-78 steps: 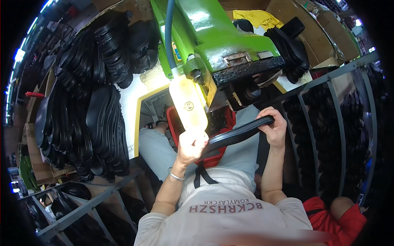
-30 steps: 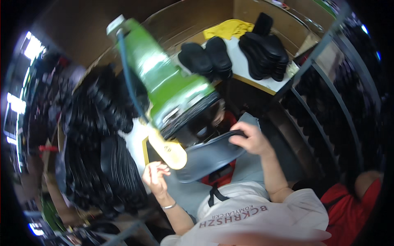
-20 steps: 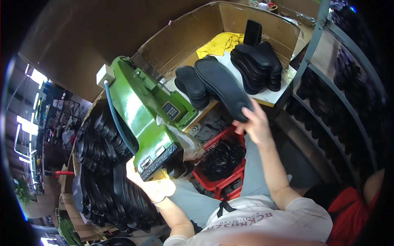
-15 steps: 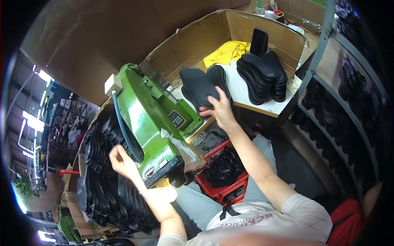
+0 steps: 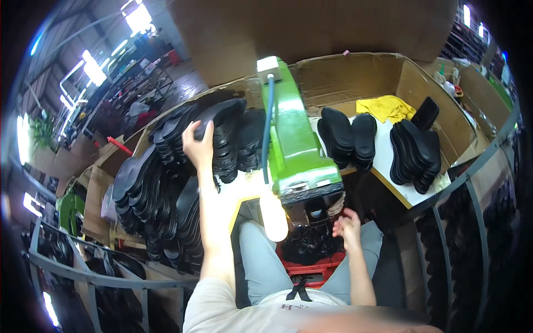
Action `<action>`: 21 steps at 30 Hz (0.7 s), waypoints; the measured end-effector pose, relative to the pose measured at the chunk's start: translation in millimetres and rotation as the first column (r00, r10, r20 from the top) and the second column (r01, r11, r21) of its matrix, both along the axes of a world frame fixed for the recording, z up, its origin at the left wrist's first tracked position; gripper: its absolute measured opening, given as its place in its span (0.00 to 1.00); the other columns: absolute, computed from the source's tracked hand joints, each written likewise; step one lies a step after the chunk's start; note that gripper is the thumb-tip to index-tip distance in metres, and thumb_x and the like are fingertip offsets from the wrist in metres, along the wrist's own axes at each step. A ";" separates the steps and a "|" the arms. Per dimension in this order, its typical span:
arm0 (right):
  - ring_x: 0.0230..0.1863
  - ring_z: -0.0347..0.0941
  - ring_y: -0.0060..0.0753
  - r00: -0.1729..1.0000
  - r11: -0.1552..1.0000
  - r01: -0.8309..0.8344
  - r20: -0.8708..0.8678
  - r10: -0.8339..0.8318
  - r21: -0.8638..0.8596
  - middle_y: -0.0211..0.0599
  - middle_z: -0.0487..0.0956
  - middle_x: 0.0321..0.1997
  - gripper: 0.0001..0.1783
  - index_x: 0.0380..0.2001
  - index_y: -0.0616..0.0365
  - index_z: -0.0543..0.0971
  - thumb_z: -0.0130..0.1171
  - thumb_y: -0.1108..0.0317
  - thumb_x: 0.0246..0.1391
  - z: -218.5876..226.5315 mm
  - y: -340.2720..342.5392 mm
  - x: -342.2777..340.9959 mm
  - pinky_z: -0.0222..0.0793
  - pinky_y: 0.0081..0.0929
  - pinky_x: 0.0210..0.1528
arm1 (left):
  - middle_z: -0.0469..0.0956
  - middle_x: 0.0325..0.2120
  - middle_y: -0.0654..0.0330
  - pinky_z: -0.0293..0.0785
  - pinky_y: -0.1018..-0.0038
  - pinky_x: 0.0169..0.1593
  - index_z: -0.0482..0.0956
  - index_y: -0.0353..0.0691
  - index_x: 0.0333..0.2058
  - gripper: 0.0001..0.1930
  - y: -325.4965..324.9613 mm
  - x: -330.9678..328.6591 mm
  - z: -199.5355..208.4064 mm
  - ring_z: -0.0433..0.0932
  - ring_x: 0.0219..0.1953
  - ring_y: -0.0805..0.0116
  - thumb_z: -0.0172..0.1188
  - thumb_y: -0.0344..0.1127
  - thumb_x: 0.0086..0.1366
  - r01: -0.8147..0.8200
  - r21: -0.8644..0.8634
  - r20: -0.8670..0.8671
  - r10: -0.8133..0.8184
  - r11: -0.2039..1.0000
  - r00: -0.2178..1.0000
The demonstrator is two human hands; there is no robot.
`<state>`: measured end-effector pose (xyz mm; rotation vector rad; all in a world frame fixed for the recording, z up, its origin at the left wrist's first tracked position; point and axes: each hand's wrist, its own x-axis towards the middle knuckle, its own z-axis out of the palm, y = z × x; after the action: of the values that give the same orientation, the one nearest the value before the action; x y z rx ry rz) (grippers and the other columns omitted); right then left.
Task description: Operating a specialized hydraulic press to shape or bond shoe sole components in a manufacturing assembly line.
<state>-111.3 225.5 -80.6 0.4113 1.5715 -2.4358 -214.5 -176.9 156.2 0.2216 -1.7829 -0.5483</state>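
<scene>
My left hand point(image 5: 199, 149) is at a stack of black shoe soles point(image 5: 223, 139) left of the green machine. Its thumb and fingers are apart, spread at the near end of the upper soles; I see no sole lifted in it. My right hand point(image 5: 348, 228) is low, just right of the machine's dark head, with its fingers curled in and nothing visible in them. The green machine point(image 5: 300, 133) stands between my hands, with a lit lamp point(image 5: 273, 216) at its near end. Right of it, two piles of black soles point(image 5: 336, 133) stand on the white tabletop point(image 5: 383, 161).
Farther right stands another sole stack point(image 5: 413, 152), with a black phone point(image 5: 426, 114) leaning behind it and a yellow cloth point(image 5: 386, 108) nearby. Cardboard walls point(image 5: 344, 77) border the table. A red crate point(image 5: 311, 269) with black scraps sits between my legs. Metal racks point(image 5: 119, 282) flank me.
My right hand has left the soles right of the machine and come down beside its head. My left hand has moved forward to the left stack. The view has turned.
</scene>
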 end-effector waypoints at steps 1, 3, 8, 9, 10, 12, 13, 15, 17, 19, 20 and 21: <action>0.19 0.71 0.26 0.999 1.000 -0.010 0.043 0.008 0.029 0.38 0.73 0.25 0.21 0.52 0.62 0.62 0.53 0.73 0.56 -6.1 2.4 14.5 0.72 0.23 0.16 | 0.78 0.41 0.52 0.68 0.71 0.50 0.77 0.32 0.39 0.20 19.0 28.0 1.2 0.76 0.44 0.63 0.70 0.35 0.50 0.027 0.055 -0.031 -0.026 0.998 0.999; 0.20 0.73 0.27 0.989 0.988 -0.149 0.012 0.149 0.027 0.40 0.75 0.26 0.15 0.48 0.62 0.68 0.52 0.71 0.58 -15.3 -4.2 39.3 0.71 0.21 0.16 | 0.73 0.46 0.52 0.67 0.69 0.53 0.72 0.31 0.45 0.26 49.0 109.1 3.6 0.73 0.46 0.62 0.71 0.30 0.46 0.000 0.080 -0.066 0.005 0.997 0.998; 0.32 0.76 0.32 0.918 0.887 -0.388 -0.019 0.396 -0.249 0.45 0.77 0.34 0.27 0.52 0.65 0.67 0.43 0.50 0.63 21.6 -35.1 72.0 0.75 0.27 0.29 | 0.74 0.38 0.48 0.69 0.65 0.50 0.66 0.31 0.43 0.27 95.5 246.0 -49.5 0.73 0.41 0.60 0.57 0.37 0.43 0.418 0.334 -0.081 -0.416 0.845 0.906; 0.35 0.77 0.35 0.901 0.827 -0.396 0.003 0.433 -0.398 0.48 0.77 0.39 0.32 0.55 0.66 0.66 0.42 0.47 0.62 28.8 -35.4 73.3 0.76 0.30 0.32 | 0.74 0.37 0.50 0.70 0.67 0.49 0.67 0.32 0.42 0.27 107.7 252.5 -61.8 0.74 0.40 0.62 0.54 0.34 0.39 0.457 0.484 -0.035 -0.504 0.747 0.863; 0.43 0.76 0.38 0.866 0.752 -0.474 -0.089 0.492 -0.459 0.51 0.74 0.47 0.40 0.59 0.66 0.62 0.40 0.39 0.59 30.9 -31.9 78.3 0.75 0.33 0.41 | 0.74 0.38 0.50 0.70 0.69 0.50 0.68 0.32 0.41 0.26 110.3 263.2 -76.5 0.75 0.41 0.63 0.51 0.32 0.36 0.361 0.476 0.194 -0.496 0.802 0.846; 0.46 0.74 0.33 0.865 0.779 -0.481 -0.071 0.497 -0.403 0.45 0.73 0.51 0.34 0.58 0.66 0.64 0.58 0.57 0.53 31.6 -21.7 87.9 0.71 0.27 0.48 | 0.74 0.43 0.47 0.67 0.67 0.55 0.62 0.32 0.50 0.37 130.5 265.2 -105.9 0.73 0.49 0.59 0.67 0.37 0.39 0.519 0.722 0.065 -0.792 0.458 0.608; 0.46 0.73 0.31 0.813 0.772 -0.576 -0.096 0.574 -0.270 0.43 0.73 0.50 0.32 0.56 0.66 0.65 0.62 0.65 0.50 48.1 -12.3 92.6 0.70 0.26 0.49 | 0.73 0.46 0.45 0.66 0.66 0.56 0.59 0.31 0.54 0.40 145.4 262.5 -118.8 0.72 0.52 0.57 0.68 0.37 0.43 0.571 0.770 -0.083 -0.842 0.285 0.532; 0.48 0.72 0.29 0.917 0.891 -0.381 0.020 0.398 -0.247 0.40 0.74 0.49 0.30 0.52 0.68 0.68 0.64 0.79 0.42 38.6 7.8 115.8 0.70 0.27 0.50 | 0.70 0.50 0.49 0.65 0.68 0.57 0.59 0.29 0.56 0.36 183.2 250.0 -141.5 0.71 0.52 0.59 0.64 0.32 0.50 0.534 0.825 -0.475 -0.738 -0.185 0.479; 0.49 0.72 0.30 0.975 0.958 -0.214 0.024 0.222 -0.189 0.40 0.74 0.49 0.32 0.52 0.68 0.68 0.64 0.81 0.39 29.5 18.4 135.2 0.68 0.27 0.52 | 0.78 0.35 0.58 0.72 0.76 0.42 0.74 0.30 0.42 0.13 214.0 237.2 -148.7 0.76 0.37 0.74 0.59 0.26 0.58 0.239 0.949 -0.291 -0.858 -0.204 0.424; 0.50 0.71 0.31 0.963 0.943 -0.263 0.006 0.270 -0.201 0.40 0.74 0.50 0.32 0.53 0.67 0.68 0.65 0.81 0.40 25.4 19.4 151.3 0.67 0.27 0.54 | 0.74 0.18 0.68 0.61 0.82 0.22 0.78 0.33 0.30 0.09 234.4 213.3 -152.4 0.65 0.19 0.83 0.63 0.34 0.58 0.322 0.928 0.080 -0.941 0.191 0.328; 0.51 0.71 0.32 0.958 0.930 -0.261 0.052 0.283 -0.257 0.40 0.74 0.50 0.32 0.53 0.66 0.68 0.65 0.80 0.41 28.5 12.0 158.7 0.66 0.28 0.54 | 0.74 0.19 0.68 0.62 0.82 0.23 0.78 0.33 0.31 0.08 240.9 211.2 -159.9 0.65 0.20 0.84 0.62 0.33 0.59 0.358 0.909 0.088 -0.938 0.213 0.335; 0.51 0.71 0.32 0.963 0.940 -0.238 0.063 0.261 -0.245 0.40 0.74 0.50 0.32 0.53 0.66 0.68 0.65 0.80 0.41 26.2 8.6 162.9 0.66 0.28 0.54 | 0.74 0.20 0.69 0.62 0.83 0.24 0.78 0.32 0.33 0.08 251.5 198.5 -138.9 0.65 0.21 0.84 0.62 0.31 0.59 0.395 0.891 0.093 -0.943 0.222 0.321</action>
<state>51.6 234.1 -54.4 0.2621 1.1957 -2.3309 -16.0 74.7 17.3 0.0694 -2.1566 -2.2647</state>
